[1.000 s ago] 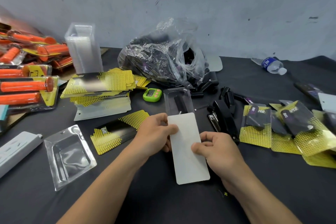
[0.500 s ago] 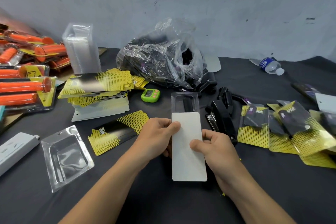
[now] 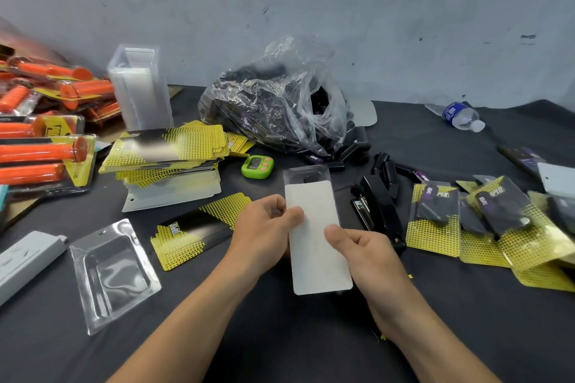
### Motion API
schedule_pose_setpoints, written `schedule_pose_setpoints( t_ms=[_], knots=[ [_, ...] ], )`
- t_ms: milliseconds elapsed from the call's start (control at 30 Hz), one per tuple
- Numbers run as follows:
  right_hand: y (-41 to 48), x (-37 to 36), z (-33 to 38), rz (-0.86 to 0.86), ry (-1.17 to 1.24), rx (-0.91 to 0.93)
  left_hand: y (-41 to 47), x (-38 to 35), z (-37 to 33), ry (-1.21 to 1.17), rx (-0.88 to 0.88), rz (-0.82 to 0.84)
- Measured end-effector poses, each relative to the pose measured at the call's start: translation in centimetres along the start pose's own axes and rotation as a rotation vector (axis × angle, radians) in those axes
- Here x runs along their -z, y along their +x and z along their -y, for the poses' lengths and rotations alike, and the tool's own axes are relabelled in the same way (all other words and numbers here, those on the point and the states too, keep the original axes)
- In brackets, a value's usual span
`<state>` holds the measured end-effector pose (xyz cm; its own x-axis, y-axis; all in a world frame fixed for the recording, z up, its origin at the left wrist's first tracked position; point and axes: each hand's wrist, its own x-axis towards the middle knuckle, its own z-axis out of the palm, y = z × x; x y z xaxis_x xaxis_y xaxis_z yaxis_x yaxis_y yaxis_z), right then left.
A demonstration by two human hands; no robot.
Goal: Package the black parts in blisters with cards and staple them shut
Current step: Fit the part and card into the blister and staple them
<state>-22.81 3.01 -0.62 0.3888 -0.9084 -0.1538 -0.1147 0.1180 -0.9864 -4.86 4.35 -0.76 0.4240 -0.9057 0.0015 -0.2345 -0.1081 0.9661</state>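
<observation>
A card (image 3: 314, 246) lies white side up at the table's centre, covering most of a clear blister (image 3: 306, 173) whose far end sticks out with a black part (image 3: 311, 178) inside. My left hand (image 3: 264, 227) pinches the card's left edge. My right hand (image 3: 367, 255) grips its right edge, thumb on top. A black stapler (image 3: 381, 211) lies just right of the card. A plastic bag (image 3: 280, 102) of black parts sits behind. A stack of yellow-black cards (image 3: 168, 149) stands at the left, with one loose card (image 3: 193, 230) nearer me.
An empty blister (image 3: 112, 274) lies at the front left, beside a white power strip (image 3: 25, 261). Packed orange grips (image 3: 40, 152) pile up at far left near a stack of clear blisters (image 3: 140, 87). Finished packs (image 3: 485, 221) spread on the right. A green timer (image 3: 257, 166) and a water bottle (image 3: 457, 115) lie behind.
The card has slid further over the blister, so less of the blister and black part shows. Both hands moved slightly away from me with it.
</observation>
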Motion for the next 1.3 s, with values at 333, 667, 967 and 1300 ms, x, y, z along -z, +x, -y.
schedule_pose_setpoints(
  t_ms=[333, 667, 967, 1300],
  knots=[
    [-0.2, 0.0, 0.3, 0.109, -0.011, -0.043, -0.3, 0.3, -0.4, -0.019, -0.040, -0.044],
    [-0.3, 0.9, 0.5, 0.135, -0.107, -0.062, 0.1, 1.1, -1.6, -0.433, 0.032, -0.110],
    [-0.1, 0.6, -0.5, -0.007, -0.089, 0.036, 0.2, 1.4, -1.8, -0.431, 0.037, -0.202],
    [-0.1, 0.9, -0.6, -0.224, -0.075, 0.289, 0.7, 2.0, -1.1, -0.453, 0.140, -0.062]
  ],
)
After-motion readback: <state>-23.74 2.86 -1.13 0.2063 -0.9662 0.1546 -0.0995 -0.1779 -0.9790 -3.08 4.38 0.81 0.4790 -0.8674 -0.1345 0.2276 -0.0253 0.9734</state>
